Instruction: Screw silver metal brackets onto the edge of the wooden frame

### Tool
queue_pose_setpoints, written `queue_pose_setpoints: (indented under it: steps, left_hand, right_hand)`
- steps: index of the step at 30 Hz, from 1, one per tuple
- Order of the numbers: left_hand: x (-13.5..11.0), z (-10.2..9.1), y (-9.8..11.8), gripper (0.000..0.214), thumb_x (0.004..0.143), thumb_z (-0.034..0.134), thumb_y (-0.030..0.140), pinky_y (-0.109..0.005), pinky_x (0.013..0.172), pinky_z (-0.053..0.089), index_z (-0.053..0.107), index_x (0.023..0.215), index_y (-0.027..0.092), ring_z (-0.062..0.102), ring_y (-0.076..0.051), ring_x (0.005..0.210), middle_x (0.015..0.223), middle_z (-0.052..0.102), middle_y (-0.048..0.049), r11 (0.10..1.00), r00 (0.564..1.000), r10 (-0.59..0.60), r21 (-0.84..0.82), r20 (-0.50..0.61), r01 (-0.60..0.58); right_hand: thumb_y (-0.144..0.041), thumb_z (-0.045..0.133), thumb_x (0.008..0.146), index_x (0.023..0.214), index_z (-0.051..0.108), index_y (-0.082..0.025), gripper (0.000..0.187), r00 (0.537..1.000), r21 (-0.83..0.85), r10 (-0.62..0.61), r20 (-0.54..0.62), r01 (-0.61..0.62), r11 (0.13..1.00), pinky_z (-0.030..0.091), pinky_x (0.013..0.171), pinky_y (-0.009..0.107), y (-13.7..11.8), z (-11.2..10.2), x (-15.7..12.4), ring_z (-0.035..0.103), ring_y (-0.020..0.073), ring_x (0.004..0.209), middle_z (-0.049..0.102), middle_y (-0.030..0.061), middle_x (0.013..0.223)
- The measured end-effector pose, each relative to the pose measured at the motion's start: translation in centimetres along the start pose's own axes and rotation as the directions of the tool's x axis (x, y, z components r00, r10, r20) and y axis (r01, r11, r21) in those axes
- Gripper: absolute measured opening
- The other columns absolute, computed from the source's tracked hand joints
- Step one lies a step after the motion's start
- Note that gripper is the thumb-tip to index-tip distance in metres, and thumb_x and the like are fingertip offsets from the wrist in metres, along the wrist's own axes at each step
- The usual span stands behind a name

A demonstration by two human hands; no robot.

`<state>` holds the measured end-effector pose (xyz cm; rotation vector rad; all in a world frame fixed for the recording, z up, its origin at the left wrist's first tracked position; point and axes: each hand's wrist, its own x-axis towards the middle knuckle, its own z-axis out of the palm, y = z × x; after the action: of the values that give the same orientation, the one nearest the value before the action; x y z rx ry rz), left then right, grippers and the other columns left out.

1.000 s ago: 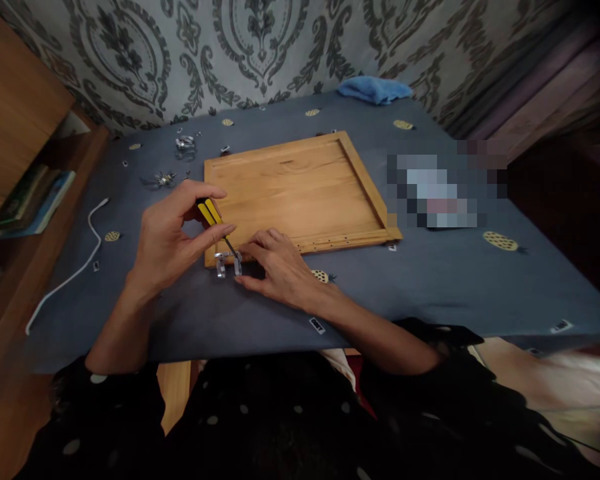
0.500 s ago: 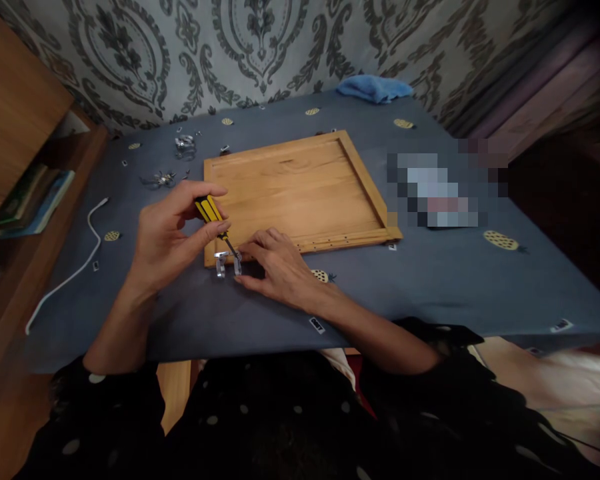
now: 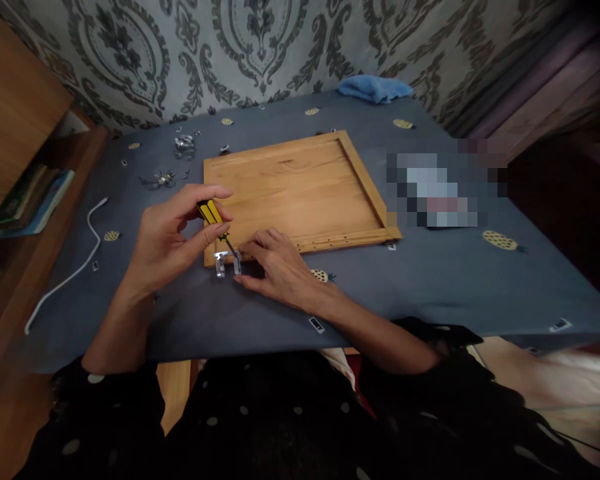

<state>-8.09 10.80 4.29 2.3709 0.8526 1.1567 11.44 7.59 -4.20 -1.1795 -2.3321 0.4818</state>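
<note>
My left hand [image 3: 170, 230] is closed around the yellow and black handle of a screwdriver [image 3: 211, 215]. The shaft slants down to the right, its tip at a small shiny metal hook [image 3: 237, 265] on the near left edge of a framed wooden board [image 3: 300, 193]. A second metal hook [image 3: 221, 265] sits just left of it on the same edge. My right hand [image 3: 283, 270] rests against the near edge, thumb and fingers closed about the right-hand hook. Any screw under the tip is too small to make out.
On the grey tablecloth [image 3: 420, 280], shiny hooks [image 3: 185, 147] and a heap of small metal hardware [image 3: 161, 179] lie beyond my left hand. A white cable [image 3: 90, 257] is at left, a blue cloth [image 3: 374, 88] at the back, and a blurred-out object [image 3: 433, 190] at right.
My left hand and the screwdriver handle have shifted slightly right and down, with the fingers turned a little on the handle. The board, hooks and right hand stay put.
</note>
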Motion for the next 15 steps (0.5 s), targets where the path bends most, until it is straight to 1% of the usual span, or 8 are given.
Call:
queue_pose_setpoints:
  steps: [1, 3, 5, 6, 8, 11, 15]
  left_hand:
    - [0.04, -0.07, 0.09, 0.032, 0.09, 0.076, 0.024, -0.032, 0.079, 0.061, 0.068, 0.122, 0.026, 0.071, -0.017, 0.087, 0.099, 0.072, -0.0022, 1.0, 1.0, -0.012, -0.014, -0.023, 0.011]
    - [0.15, -0.22, 0.29, 0.031, 0.088, 0.078, 0.027, -0.033, 0.076, 0.061, 0.07, 0.119, 0.027, 0.071, -0.017, 0.084, 0.097, 0.072, -0.0021, 0.999, 0.993, -0.025, -0.039, -0.111, 0.02]
    - [0.3, -0.35, 0.43, 0.031, 0.086, 0.081, 0.031, -0.035, 0.075, 0.06, 0.071, 0.115, 0.028, 0.07, -0.018, 0.083, 0.094, 0.071, -0.0018, 0.998, 0.98, -0.05, -0.049, -0.193, 0.041]
    - [0.35, -0.39, 0.45, 0.031, 0.085, 0.082, 0.034, -0.035, 0.074, 0.06, 0.071, 0.113, 0.028, 0.07, -0.018, 0.082, 0.092, 0.071, -0.0014, 0.998, 0.975, -0.059, -0.048, -0.214, 0.05]
    - [0.4, -0.4, 0.37, 0.031, 0.084, 0.083, 0.037, -0.036, 0.074, 0.06, 0.071, 0.111, 0.027, 0.069, -0.017, 0.081, 0.091, 0.07, -0.0007, 0.997, 0.974, -0.074, -0.044, -0.215, 0.066]
    - [0.28, -0.25, 0.11, 0.035, 0.084, 0.084, 0.04, -0.032, 0.069, 0.058, 0.07, 0.112, 0.025, 0.068, -0.015, 0.078, 0.091, 0.069, 0.0, 0.998, 0.981, -0.059, -0.046, -0.186, 0.051]
    - [0.01, -0.01, 0.06, 0.034, 0.084, 0.082, 0.042, -0.033, 0.069, 0.058, 0.069, 0.113, 0.031, 0.068, -0.015, 0.079, 0.093, 0.069, 0.0009, 0.995, 0.986, -0.099, -0.018, -0.135, 0.097]
  right_hand:
    - [-0.042, 0.074, 0.088, 0.113, 0.069, -0.013, 0.039, 1.0, 0.001, 0.001, -0.001, -0.001, 1.0, 0.039, 0.089, 0.038, 0.0, 0.0, 0.0, 0.05, 0.027, 0.103, 0.064, 0.012, 0.111]
    - [-0.042, 0.074, 0.088, 0.113, 0.069, -0.013, 0.039, 1.0, 0.0, 0.005, -0.002, -0.005, 1.0, 0.039, 0.088, 0.038, -0.02, -0.05, 0.01, 0.05, 0.0272, 0.103, 0.063, 0.012, 0.111]
    - [-0.042, 0.074, 0.088, 0.114, 0.069, -0.012, 0.039, 1.0, -0.003, 0.01, 0.007, -0.01, 1.0, 0.04, 0.088, 0.038, -0.06, -0.13, 0.02, 0.051, 0.0273, 0.103, 0.063, 0.012, 0.11]
    - [-0.042, 0.074, 0.088, 0.114, 0.069, -0.012, 0.04, 1.0, -0.004, 0.011, 0.013, -0.011, 1.0, 0.04, 0.088, 0.038, -0.08, -0.18, 0.03, 0.051, 0.0272, 0.102, 0.063, 0.0119, 0.109]
    - [-0.043, 0.073, 0.088, 0.113, 0.069, -0.013, 0.039, 1.0, -0.005, 0.01, 0.016, -0.01, 1.0, 0.04, 0.088, 0.038, -0.09, -0.23, 0.04, 0.051, 0.0272, 0.102, 0.063, 0.0118, 0.109]
    - [-0.043, 0.073, 0.088, 0.112, 0.069, -0.014, 0.038, 1.0, -0.007, 0.005, 0.001, -0.005, 1.0, 0.04, 0.089, 0.039, -0.07, -0.15, 0.05, 0.051, 0.0273, 0.102, 0.063, 0.0116, 0.11]
    - [-0.043, 0.073, 0.088, 0.113, 0.069, -0.014, 0.039, 1.0, -0.012, 0.003, -0.006, -0.003, 1.0, 0.041, 0.089, 0.039, -0.05, -0.02, 0.04, 0.051, 0.0276, 0.103, 0.064, 0.0119, 0.11]
